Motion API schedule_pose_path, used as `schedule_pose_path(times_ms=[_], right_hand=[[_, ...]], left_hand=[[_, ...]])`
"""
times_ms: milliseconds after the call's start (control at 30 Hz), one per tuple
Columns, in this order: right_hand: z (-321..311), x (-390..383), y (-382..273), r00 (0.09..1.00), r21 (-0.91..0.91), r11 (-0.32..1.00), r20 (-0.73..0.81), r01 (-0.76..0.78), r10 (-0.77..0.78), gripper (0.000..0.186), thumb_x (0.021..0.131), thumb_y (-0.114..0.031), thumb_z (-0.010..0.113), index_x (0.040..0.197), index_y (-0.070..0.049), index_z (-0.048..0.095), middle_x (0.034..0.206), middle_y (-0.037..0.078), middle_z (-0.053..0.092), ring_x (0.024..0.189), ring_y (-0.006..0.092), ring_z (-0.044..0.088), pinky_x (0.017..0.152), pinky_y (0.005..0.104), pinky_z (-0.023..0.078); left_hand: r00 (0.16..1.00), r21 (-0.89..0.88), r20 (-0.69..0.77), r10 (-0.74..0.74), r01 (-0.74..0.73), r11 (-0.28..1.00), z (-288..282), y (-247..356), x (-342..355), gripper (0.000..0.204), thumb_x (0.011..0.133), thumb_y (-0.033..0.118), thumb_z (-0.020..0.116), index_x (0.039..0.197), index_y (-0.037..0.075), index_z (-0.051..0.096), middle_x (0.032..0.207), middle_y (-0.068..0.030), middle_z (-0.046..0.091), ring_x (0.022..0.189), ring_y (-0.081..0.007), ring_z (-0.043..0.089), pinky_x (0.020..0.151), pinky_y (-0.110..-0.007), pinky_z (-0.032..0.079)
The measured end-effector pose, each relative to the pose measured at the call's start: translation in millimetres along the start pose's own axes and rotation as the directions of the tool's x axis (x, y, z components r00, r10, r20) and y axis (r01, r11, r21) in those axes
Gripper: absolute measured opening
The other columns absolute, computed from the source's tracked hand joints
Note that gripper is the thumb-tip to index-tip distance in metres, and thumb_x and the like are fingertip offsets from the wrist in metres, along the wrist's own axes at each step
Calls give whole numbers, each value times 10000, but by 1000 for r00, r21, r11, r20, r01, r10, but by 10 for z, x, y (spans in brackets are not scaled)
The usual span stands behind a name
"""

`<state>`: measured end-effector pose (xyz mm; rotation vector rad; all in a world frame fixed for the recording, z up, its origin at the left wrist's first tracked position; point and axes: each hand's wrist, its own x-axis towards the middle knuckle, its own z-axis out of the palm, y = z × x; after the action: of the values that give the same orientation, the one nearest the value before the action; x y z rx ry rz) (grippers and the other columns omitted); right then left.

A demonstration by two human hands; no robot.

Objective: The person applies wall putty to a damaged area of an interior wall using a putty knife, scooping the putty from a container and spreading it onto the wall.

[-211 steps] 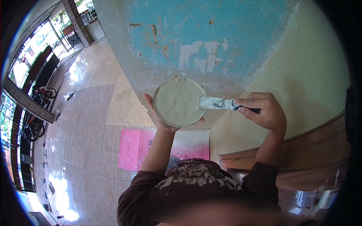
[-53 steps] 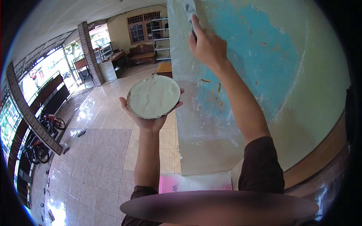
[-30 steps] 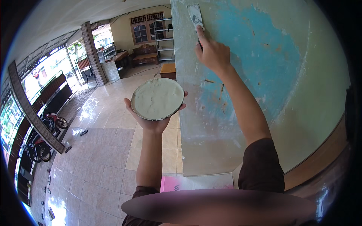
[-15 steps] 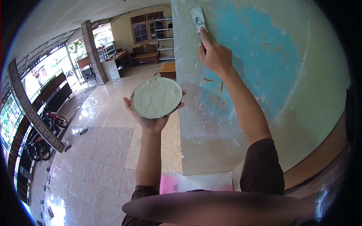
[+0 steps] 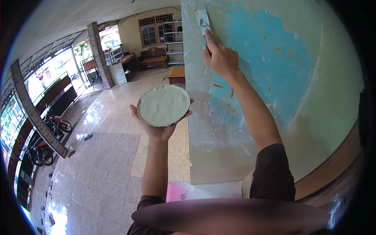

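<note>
My left hand (image 5: 159, 131) holds a round container (image 5: 163, 105) filled with pale grey-green putty from underneath, fingertips showing around its sides. My right hand (image 5: 224, 60) grips a putty knife (image 5: 202, 18) with a dark handle, index finger along it. The putty-smeared blade lies on the upper left part of the wall (image 5: 207, 152), left of a large turquoise patch (image 5: 274, 78) with scrapes and brown chips. Whether the blade presses on the surface I cannot tell exactly.
A pink-and-white board (image 5: 176, 192) lies at the wall's foot. Tiled floor (image 5: 102, 164) holds scattered footwear. At left stand pillars (image 5: 100, 56), a gate (image 5: 58, 90) and red-black motorbikes (image 5: 41, 150). Behind are a bench (image 5: 152, 60), shelving (image 5: 172, 51), a yellow-topped table (image 5: 176, 72); wooden edge (image 5: 325, 164) at right.
Since seven seconds ago the knife has left the putty for the upper wall, and my view has tilted up. Over the last two seconds the knife has moved slightly downward in view.
</note>
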<state>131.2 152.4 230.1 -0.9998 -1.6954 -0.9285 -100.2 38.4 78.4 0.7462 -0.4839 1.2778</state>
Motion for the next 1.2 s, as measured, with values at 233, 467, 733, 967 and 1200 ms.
schedule_pose_path(times_ms=[233, 467, 733, 967, 1200], right_hand=[[-187, 648, 43, 996, -92, 992, -36, -87, 84, 614, 968, -330, 582, 1555, -182, 480, 961, 163, 764, 743, 405, 732, 617, 549, 583], [-111, -1, -142, 979, -48, 989, 139, -141, 147, 604, 964, -330, 595, 1546, -215, 482, 877, 172, 757, 708, 407, 725, 599, 552, 578], [-94, 478, 72, 997, -104, 994, -75, -41, 33, 608, 953, -321, 610, 1535, -185, 495, 805, 160, 739, 647, 384, 718, 551, 528, 571], [-6, 90, 58, 994, -1, 1000, -112, 17, -17, 615, 946, -305, 611, 1541, -207, 492, 738, 145, 717, 631, 393, 706, 533, 539, 566], [-55, 656, 57, 997, -57, 998, -76, -27, 22, 581, 968, -336, 606, 1523, -193, 510, 955, 170, 757, 729, 422, 719, 643, 544, 588]], left_hand=[[1000, -2, -6, -28, 28, 1000, 16, -74, 59, 1211, 798, 935, 471, 1606, 54, 277, 1589, -373, 278, 1383, -736, 265, 975, -829, 445], [998, 21, -55, -1, 2, 1000, 9, 41, -77, 1192, 806, 923, 481, 1595, 50, 295, 1579, -369, 298, 1368, -741, 285, 984, -812, 459], [999, -58, 4, -52, 52, 997, -22, -88, 8, 1193, 806, 907, 513, 1603, 50, 282, 1594, -369, 267, 1394, -736, 238, 997, -830, 428], [997, -94, 30, -73, 76, 993, 50, -79, -41, 1195, 807, 885, 556, 1614, 55, 260, 1607, -374, 232, 1419, -730, 183, 1008, -838, 407], [997, -93, 23, -78, 80, 992, 23, -128, -3, 1205, 798, 893, 558, 1612, 54, 264, 1606, -374, 237, 1414, -733, 193, 1013, -835, 406]])
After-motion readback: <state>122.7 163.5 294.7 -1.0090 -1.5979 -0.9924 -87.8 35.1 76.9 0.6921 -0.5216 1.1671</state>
